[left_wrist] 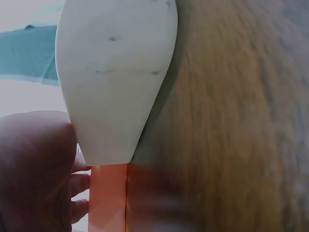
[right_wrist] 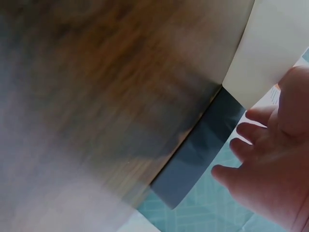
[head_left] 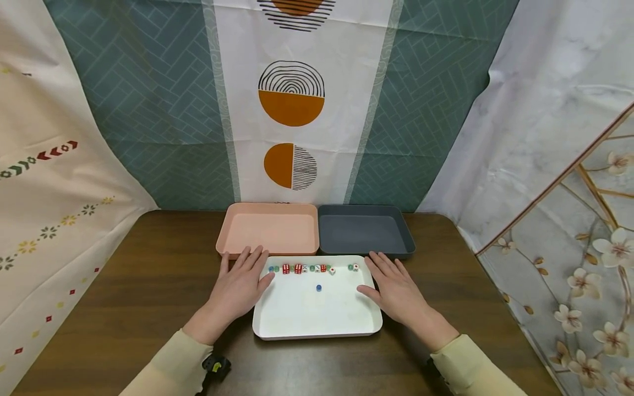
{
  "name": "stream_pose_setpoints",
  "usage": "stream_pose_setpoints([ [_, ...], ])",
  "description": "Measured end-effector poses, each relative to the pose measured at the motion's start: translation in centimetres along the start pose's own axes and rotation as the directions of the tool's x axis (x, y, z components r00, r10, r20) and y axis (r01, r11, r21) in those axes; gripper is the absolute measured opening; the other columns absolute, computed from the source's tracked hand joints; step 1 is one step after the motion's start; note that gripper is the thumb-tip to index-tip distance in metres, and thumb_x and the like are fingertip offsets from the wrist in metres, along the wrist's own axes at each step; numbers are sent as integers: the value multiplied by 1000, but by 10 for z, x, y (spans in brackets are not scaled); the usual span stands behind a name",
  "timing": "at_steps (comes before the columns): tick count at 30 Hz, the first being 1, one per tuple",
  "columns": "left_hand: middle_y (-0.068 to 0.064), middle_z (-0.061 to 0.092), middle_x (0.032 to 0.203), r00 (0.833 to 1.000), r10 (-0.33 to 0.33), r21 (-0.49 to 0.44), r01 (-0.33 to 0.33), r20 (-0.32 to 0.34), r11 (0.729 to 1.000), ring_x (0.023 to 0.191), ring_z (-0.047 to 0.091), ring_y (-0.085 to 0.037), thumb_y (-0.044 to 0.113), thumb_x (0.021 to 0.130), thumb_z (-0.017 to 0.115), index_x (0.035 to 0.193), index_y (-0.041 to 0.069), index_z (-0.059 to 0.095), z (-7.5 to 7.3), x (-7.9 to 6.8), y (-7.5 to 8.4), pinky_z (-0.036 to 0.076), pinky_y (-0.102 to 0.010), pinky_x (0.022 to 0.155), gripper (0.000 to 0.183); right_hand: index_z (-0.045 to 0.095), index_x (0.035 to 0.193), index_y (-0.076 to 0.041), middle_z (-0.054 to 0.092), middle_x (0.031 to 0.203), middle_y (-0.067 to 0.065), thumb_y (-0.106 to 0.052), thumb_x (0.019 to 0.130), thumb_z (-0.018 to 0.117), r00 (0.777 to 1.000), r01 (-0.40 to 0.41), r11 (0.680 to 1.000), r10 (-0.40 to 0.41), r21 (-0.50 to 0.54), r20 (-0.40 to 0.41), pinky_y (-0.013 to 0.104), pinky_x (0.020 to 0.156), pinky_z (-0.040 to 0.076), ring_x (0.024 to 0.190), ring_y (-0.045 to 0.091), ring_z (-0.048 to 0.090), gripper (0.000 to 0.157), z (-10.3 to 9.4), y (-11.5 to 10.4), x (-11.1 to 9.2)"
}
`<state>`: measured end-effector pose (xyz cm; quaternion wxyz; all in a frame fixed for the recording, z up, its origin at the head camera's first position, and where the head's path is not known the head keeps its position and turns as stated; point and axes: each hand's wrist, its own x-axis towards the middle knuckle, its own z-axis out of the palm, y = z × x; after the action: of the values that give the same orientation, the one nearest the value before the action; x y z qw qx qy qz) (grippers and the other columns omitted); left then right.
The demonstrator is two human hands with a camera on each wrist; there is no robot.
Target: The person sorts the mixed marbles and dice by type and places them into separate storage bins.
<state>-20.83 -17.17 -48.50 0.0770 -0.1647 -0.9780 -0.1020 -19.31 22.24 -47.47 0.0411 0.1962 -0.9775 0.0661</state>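
Note:
A white tray (head_left: 317,319) lies between my two hands. My left hand (head_left: 240,286) rests at its left rim with fingers extended and the thumb over the edge. At the opposite rim is my right hand (head_left: 396,291), fingers straight and thumb reaching over the tray's side. Along the tray's back wall runs a row of red dice (head_left: 285,269), white dice (head_left: 317,268) and small green pieces (head_left: 277,269), with a gap before the last pair at the right. One small round blue piece (head_left: 318,288) lies apart, in front of the row. Neither hand holds anything.
Behind the white tray, a pink tray (head_left: 267,228) and a dark grey tray (head_left: 366,228) stand side by side. All are on a brown wooden table (head_left: 124,308). Patterned cloths (head_left: 188,110) hang along the back and both sides.

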Motion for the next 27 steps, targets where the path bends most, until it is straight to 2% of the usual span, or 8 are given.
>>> stream_pose_setpoints([
  [18, -18, 40, 174, 1000, -3, -11, 3, 11, 1000, 163, 31, -43, 43, 114, 60, 168, 4, 45, 2, 0, -2, 11, -76, 128, 69, 54, 162, -2, 45, 171, 21, -50, 105, 74, 989, 92, 996, -93, -7, -112, 65, 129, 26, 161, 41, 36, 77, -2, -1, 7],
  [27, -16, 36, 177, 999, -9, -21, 10, 43, 1000, 165, 26, -42, 46, 116, 54, 170, 5, 41, 3, -1, -3, 7, -75, 129, 70, 58, 159, -3, 47, 170, 21, -47, 104, 76, 984, 142, 990, -141, 0, -113, 65, 129, 27, 161, 41, 37, 73, -2, -4, 13],
])
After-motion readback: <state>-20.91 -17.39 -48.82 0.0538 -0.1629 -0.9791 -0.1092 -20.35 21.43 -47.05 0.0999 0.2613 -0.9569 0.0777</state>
